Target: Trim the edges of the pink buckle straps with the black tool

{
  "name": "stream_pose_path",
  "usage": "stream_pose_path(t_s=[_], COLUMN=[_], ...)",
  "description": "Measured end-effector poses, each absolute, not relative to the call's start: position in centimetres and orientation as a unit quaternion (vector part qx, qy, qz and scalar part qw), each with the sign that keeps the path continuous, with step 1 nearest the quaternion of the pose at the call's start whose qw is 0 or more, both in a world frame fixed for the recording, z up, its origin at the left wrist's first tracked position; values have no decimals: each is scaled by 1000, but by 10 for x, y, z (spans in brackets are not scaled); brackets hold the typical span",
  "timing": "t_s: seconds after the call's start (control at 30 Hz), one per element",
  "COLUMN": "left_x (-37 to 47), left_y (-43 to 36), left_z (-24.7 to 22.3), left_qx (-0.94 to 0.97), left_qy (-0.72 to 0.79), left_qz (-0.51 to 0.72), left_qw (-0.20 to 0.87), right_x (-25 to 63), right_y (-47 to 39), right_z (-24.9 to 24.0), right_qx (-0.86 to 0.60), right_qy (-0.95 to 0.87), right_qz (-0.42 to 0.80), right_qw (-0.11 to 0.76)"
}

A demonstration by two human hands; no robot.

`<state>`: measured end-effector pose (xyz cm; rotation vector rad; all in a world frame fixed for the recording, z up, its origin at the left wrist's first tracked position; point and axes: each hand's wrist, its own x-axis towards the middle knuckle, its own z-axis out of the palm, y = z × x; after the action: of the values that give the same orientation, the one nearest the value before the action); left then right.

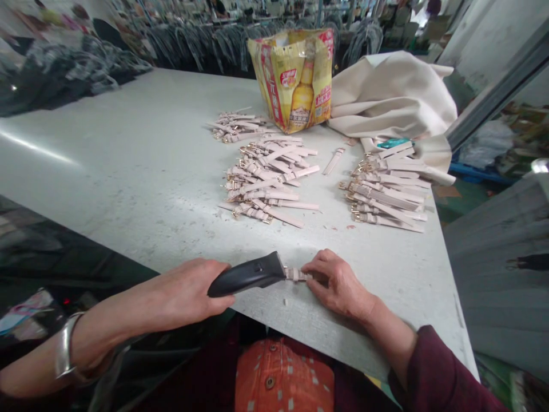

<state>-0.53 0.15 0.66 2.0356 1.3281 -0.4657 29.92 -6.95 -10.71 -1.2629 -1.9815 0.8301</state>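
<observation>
We take twelve o'clock as straight away from our body across the table [171,194]. Our left hand [206,292] is closed around the back of a black tool [246,276], with the thumb low on it. We cannot see all the fingers under it. The tool slants, and its wide front end points between two and three o'clock.

Right in front of that end is a small pale strap [295,274]. It lies nearly flat, with its long way going from nine to three o'clock, so it is almost in line with the tool. We cannot tell if the tool touches it.

Our right hand [338,283] is the nearer one. Its thumb and fingers are almost shut, pinching the right end of the strap, which sticks out from them at nine o'clock. Our left hand is farther off, with the tool in between.

A tiny pale bit [286,301] sits just beside the strap, at seven o'clock. Past it, a big pile of straps [270,183] with buckles lies at eleven o'clock. Another pile [386,194] lies between one and two. A yellow bag [295,86] stands at twelve, and a bunched cream cloth [390,94] lies at one.
</observation>
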Motion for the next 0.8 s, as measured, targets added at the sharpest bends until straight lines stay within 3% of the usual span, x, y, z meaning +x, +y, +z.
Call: stream_pose_path(t_s=[0.4,0.8], left_x=[17,59], left_y=[12,-4], left_z=[7,31], left_qx=[781,823], left_qy=[527,465], left_qz=[-160,-222], left_qw=[294,238], right_x=[299,301], right_y=[-68,-68], right_z=[-116,-111], right_qx=[-493,-513], right_qy=[-756,-696], right_qz=[285,375], right_qw=[324,333])
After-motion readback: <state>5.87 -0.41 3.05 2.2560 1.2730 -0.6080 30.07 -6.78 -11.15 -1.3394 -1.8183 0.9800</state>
